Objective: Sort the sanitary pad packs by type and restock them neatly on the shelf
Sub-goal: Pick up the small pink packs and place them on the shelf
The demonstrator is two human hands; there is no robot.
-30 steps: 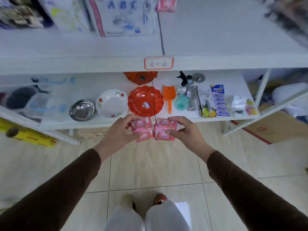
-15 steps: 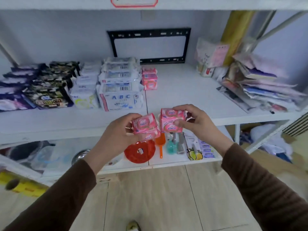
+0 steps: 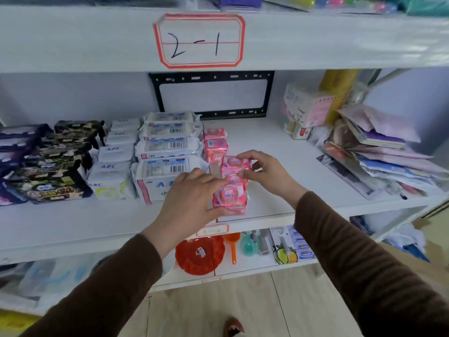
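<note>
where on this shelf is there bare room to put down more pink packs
Bare board lies between the pink packs and the loose heap at right, back to the black bracket. The left is crowded: white packs and dark packs.

A small shop or stockroom: white shelves [image 3: 73,224] with a handwritten label [image 3: 199,41] hold stacked packaged goods [image 3: 167,152].
</note>
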